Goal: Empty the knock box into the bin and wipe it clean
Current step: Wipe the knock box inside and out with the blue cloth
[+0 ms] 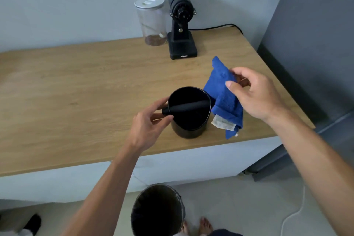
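A black round knock box (189,120) stands upright on the wooden counter (80,92), near its front edge. A black bar (186,108) lies across its mouth; the inside looks dark. My left hand (151,122) grips the box's left side at the end of the bar. My right hand (252,94) holds a folded blue cloth (224,96) with a white label, lifted just right of the box and touching its rim. A dark-lined bin (159,212) stands on the floor below the counter's front edge.
A black coffee grinder (182,25) and a glass jar (152,21) with a few beans stand at the back by the wall, a black cable running right. A grey cabinet (310,34) borders the counter's right end. Bare feet (205,225) show beside the bin.
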